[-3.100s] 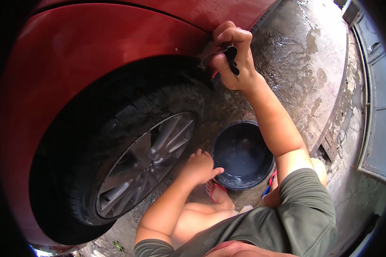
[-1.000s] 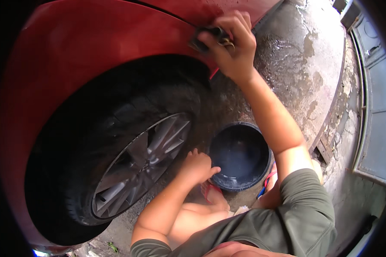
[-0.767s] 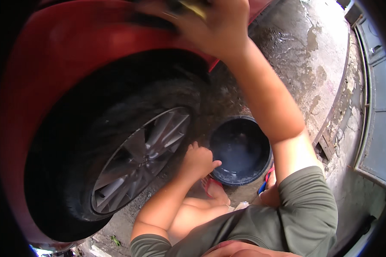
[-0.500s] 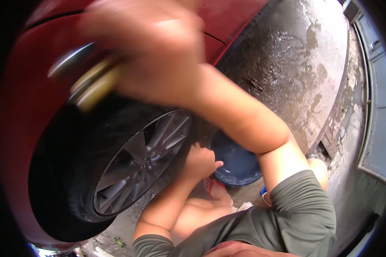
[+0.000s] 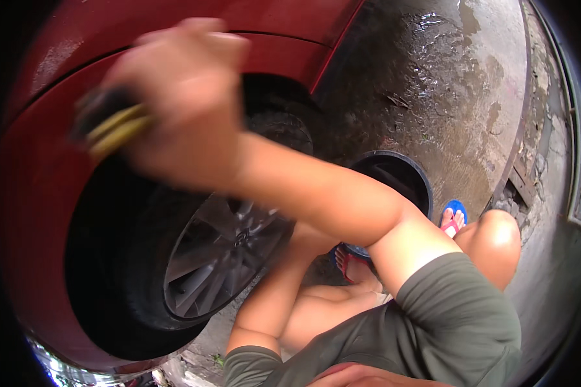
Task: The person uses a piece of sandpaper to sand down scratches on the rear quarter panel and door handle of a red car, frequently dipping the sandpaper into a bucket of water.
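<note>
Up over the red car's fender (image 5: pixel 45 161), my right hand (image 5: pixel 184 106) is closed round a small black-and-yellow object (image 5: pixel 116 129). It is smeared by motion, so its kind cannot be made out, nor whether it touches the paint. Below is the wheel (image 5: pixel 229 251), a black tyre on a grey multi-spoke rim, partly covered by my right forearm. My left hand (image 5: pixel 311 237) is low beside the rim; its fingers are hidden behind my right arm. A whitish patch (image 5: pixel 57 61) marks the red paint above the panel seam.
A dark round tub (image 5: pixel 419 177) stands beyond my right forearm, near the wheel. My feet in blue-and-red flip-flops (image 5: pixel 456 209) are on the ground beside it. Wet concrete (image 5: pixel 458 109) stretches along the car, with a broken edge and a wood piece (image 5: pixel 521 184) at the right.
My right hand has moved left with the black-and-yellow object. My left hand has slipped behind my right forearm. The view has shifted, showing more of the tub and my other foot.
</note>
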`<state>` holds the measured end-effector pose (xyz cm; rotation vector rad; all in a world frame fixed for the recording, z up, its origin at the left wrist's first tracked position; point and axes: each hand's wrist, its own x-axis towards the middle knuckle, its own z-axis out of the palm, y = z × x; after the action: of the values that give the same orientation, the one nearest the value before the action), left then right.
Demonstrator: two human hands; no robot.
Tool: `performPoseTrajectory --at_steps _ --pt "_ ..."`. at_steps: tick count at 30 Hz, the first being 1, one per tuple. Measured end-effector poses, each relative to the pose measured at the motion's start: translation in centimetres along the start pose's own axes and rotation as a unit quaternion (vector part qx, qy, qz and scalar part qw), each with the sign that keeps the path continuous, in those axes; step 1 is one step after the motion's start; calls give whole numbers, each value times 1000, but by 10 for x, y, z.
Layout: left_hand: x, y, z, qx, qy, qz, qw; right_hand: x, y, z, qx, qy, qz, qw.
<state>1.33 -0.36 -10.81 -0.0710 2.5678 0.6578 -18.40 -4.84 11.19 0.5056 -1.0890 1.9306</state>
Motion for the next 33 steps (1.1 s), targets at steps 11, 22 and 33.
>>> performPoseTrajectory --at_steps 11,22,33 --pt "-10 9 -15 -204 40 -69 976 32 -18 32 -8 5 -4 1000" --pt "-8 19 -27 -160 1 -81 984 35 -17 22 -66 -23 -63 996" --pt "-13 -21 16 -57 13 -47 997 37 -17 24 42 18 -38 998"
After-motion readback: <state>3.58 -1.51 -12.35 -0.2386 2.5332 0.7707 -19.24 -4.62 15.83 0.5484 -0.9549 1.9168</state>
